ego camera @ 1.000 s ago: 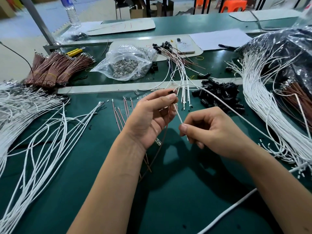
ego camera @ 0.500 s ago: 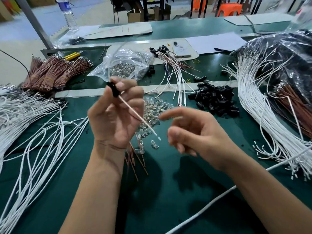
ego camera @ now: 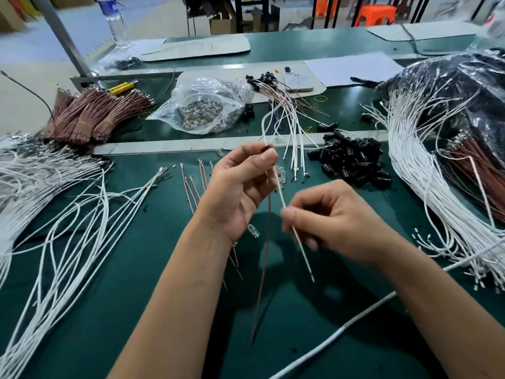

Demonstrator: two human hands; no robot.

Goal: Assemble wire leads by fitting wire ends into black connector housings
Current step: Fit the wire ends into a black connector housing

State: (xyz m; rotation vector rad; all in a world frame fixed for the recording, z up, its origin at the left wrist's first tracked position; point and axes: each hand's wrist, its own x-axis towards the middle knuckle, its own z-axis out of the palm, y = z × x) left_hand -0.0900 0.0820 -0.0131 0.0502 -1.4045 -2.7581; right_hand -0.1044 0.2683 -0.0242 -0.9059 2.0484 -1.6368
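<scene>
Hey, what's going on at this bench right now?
A person is assembling wire leads over a green work table. The left hand pinches a small black connector housing at its fingertips, with a thin white wire and a thin red-brown wire hanging from it. The right hand pinches the white wire lower down. A pile of loose black housings lies just beyond the hands.

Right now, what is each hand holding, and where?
Left hand pinches the black housing at the lead's top; right hand pinches the white wire mid-length.
</scene>
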